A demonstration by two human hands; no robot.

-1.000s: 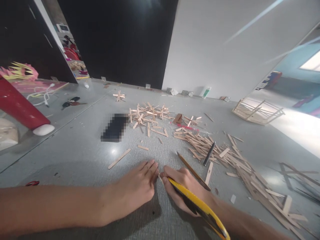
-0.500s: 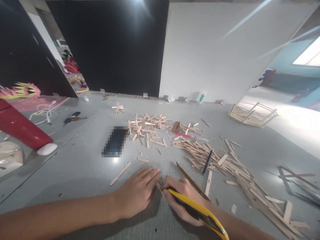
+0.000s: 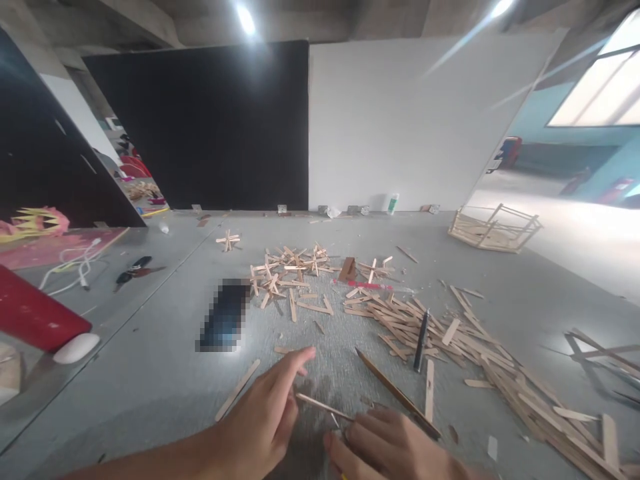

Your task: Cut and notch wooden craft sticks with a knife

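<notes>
You have the slim, pale wooden stick [image 3: 324,406] low in front of you, slanting through the gap between your hands, one end just beside your left hand [image 3: 273,410] and the other meeting the fingers of your right hand [image 3: 387,443]; your left hand has its forefinger stretched out, and you cannot tell from this view whether its thumb and lower fingers pinch the stick; your right hand is curled over, but its grip is hidden underneath, with only a yellow sliver [image 3: 344,476] showing at the bottom edge.

As for progress, some pieces look finished: the small star-shaped bundle of crossed wooden sticks [image 3: 229,241] stands apart at the back left, and the jumbled cluster of short, light wooden pieces [image 3: 295,263] beyond your hands seems to hold more crossed ones, though you cannot count them from here; the open frame of thin pale sticks [image 3: 495,230] at the back right also looks put together.

Plenty appears unworked; the long heap of flat, loose wooden sticks [image 3: 415,320] spreads down your right side, beyond the slim brown pointed rod [image 3: 397,393] and the dark, narrow pen [image 3: 421,340]; the stick between your hands seems part-way at most, since nothing shows it joined to another piece.
</notes>
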